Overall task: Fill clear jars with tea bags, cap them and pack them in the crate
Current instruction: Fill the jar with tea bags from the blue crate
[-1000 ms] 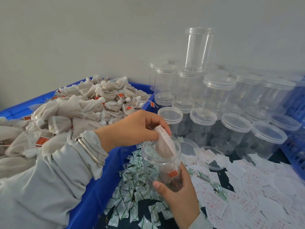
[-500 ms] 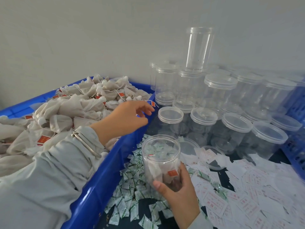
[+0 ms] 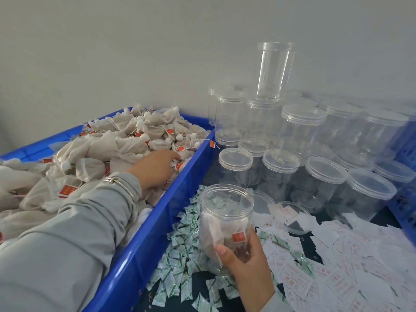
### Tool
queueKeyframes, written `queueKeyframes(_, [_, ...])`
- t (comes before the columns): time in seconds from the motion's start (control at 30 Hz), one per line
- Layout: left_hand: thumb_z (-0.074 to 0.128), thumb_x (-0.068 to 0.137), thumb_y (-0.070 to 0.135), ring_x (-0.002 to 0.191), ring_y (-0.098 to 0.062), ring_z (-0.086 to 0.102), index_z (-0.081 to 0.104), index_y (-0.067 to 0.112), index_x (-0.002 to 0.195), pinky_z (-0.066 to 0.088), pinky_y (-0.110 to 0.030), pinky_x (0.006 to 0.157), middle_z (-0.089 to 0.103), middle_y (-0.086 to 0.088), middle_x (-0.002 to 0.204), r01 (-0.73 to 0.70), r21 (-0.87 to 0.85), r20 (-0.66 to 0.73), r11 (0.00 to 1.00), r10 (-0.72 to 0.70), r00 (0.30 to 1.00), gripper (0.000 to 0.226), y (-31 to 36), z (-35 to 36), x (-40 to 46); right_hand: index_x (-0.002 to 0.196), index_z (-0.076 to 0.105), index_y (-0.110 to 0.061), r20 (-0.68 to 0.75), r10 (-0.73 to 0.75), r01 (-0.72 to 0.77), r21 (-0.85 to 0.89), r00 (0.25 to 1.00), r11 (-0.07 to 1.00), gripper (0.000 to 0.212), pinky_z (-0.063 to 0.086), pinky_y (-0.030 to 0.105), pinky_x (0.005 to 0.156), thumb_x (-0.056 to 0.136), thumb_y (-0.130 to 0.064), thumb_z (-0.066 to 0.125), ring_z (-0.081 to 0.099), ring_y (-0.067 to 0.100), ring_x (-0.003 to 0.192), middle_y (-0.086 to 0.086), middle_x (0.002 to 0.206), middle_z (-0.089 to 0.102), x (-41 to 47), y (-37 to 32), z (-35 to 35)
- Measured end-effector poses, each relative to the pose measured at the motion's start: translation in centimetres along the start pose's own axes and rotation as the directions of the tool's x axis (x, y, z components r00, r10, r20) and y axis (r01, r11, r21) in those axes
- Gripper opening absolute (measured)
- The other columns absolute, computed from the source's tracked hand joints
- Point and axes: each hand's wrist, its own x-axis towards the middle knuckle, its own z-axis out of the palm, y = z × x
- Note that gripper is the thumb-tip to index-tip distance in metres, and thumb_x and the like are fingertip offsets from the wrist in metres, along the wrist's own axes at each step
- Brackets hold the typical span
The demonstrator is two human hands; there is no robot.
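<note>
Moved: left hand (image 3: 157, 167) from open clear plastic jar (image 3: 226, 226) into blue crate's (image 3: 157, 230) tea-bag heap (image 3: 108, 154), fingers curled, grasp unclear; right hand (image 3: 245, 260) grips jar; risk: tangled strings dragging extra bags out.

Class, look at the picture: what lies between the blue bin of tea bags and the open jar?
In the head view, small green-and-white sachets lie heaped between blue bin and open jar.

hands 2: left hand (image 3: 155, 170), right hand (image 3: 249, 264) | open jar (image 3: 226, 221) 1 | blue bin (image 3: 171, 199) 1 | tea bags (image 3: 126, 140) uncountable heap | capped jars (image 3: 324, 176) many, exact count unclear | loose lids (image 3: 295, 218) 2
</note>
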Motion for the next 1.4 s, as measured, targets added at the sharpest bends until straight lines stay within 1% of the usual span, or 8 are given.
queueKeyframes(0.17, [0.039,0.1,0.023,0.142,-0.025,0.02,0.05,0.015,0.134,0.027,-0.042,0.113,0.008,-0.004,0.16,-0.135,0.276,0.131,0.952,0.102,0.986,0.037,0.2,1.1,1.1,0.128,0.05,-0.022,0.016,0.006,-0.006,-0.006,1.0,1.0,0.08,0.053,0.017,0.076,0.055,-0.032,0.082,0.067,0.007,0.097,-0.006,0.108,0.069,0.1,0.5,0.0])
queueKeyframes(0.33, [0.033,0.101,0.019,0.136,-0.025,0.03,0.04,0.01,0.139,0.033,-0.044,0.109,0.024,-0.006,0.154,-0.142,0.332,0.132,0.933,0.103,0.986,0.039,0.0,1.8,1.5,0.13,0.049,-0.021,0.026,0.009,-0.009,0.016,1.0,1.0,0.088,0.054,0.019,0.077,0.052,-0.038,0.087,0.067,0.009,0.099,-0.004,0.11,0.069,0.1,0.4,0.0])
queueKeyframes(0.7, [0.057,0.086,0.021,0.067,-0.012,0.055,0.071,0.009,0.078,0.039,-0.019,0.054,0.066,-0.003,0.083,0.098,-0.186,-0.287,0.978,-0.149,0.946,0.021,0.3,0.3,1.1,0.128,0.05,-0.023,0.002,-0.007,0.007,0.009,1.0,1.0,0.082,0.052,0.013,0.073,0.055,-0.034,0.085,0.067,0.005,0.095,-0.008,0.107,0.07,0.1,0.5,-0.3])
queueKeyframes(1.0, [0.067,0.08,0.007,0.107,-0.016,0.045,0.048,0.008,0.13,0.036,-0.023,0.088,0.04,-0.009,0.135,0.136,-0.405,-0.27,0.904,-0.26,0.927,0.054,0.1,-1.0,0.8,0.124,0.05,-0.028,-0.003,-0.019,0.019,-0.002,1.0,1.0,0.075,0.051,0.012,0.073,0.056,-0.032,0.082,0.066,0.002,0.096,-0.017,0.106,0.068,0.2,0.6,-0.3])
queueKeyframes(1.17, [0.075,0.075,0.007,0.063,0.0,0.051,0.062,0.026,0.074,0.041,-0.006,0.055,0.058,0.01,0.072,-0.041,-0.558,-0.334,0.829,-0.179,0.925,0.023,1.4,-2.1,-0.3,0.129,0.049,-0.027,0.002,-0.007,0.007,0.008,1.0,1.0,0.089,0.053,0.016,0.077,0.049,-0.042,0.086,0.065,0.005,0.099,-0.011,0.109,0.068,0.2,0.6,-0.3])
queueKeyframes(1.23, [0.076,0.074,0.006,0.061,0.0,0.055,0.064,0.025,0.072,0.042,-0.003,0.054,0.06,0.01,0.068,-0.088,-0.705,-0.275,0.704,-0.157,0.949,0.023,2.5,-2.7,-0.8,0.129,0.049,-0.028,0.0,-0.005,0.005,0.006,1.0,1.0,0.088,0.052,0.015,0.076,0.05,-0.042,0.086,0.065,0.005,0.099,-0.011,0.11,0.068,0.2,0.6,-0.3])
queueKeyframes(1.33, [0.069,0.073,0.005,0.074,-0.012,0.067,0.068,0.015,0.079,0.055,-0.018,0.063,0.07,0.0,0.077,-0.046,-0.996,-0.046,0.077,0.012,0.999,0.011,4.1,-4.2,-2.0,0.128,0.048,-0.03,0.0,-0.006,0.006,0.004,1.0,1.0,0.087,0.052,0.016,0.078,0.053,-0.044,0.088,0.065,0.004,0.1,-0.009,0.112,0.068,0.2,0.5,-0.2])
queueKeyframes(1.4, [0.065,0.071,0.01,0.075,-0.014,0.068,0.073,0.016,0.075,0.057,-0.022,0.066,0.071,-0.003,0.08,0.001,-0.998,-0.009,-0.065,0.158,0.987,0.01,4.8,-4.9,-2.6,0.128,0.048,-0.03,0.005,-0.002,0.002,0.003,1.0,1.0,0.092,0.053,0.016,0.078,0.047,-0.046,0.088,0.065,0.004,0.099,-0.011,0.11,0.068,0.2,0.4,-0.1])
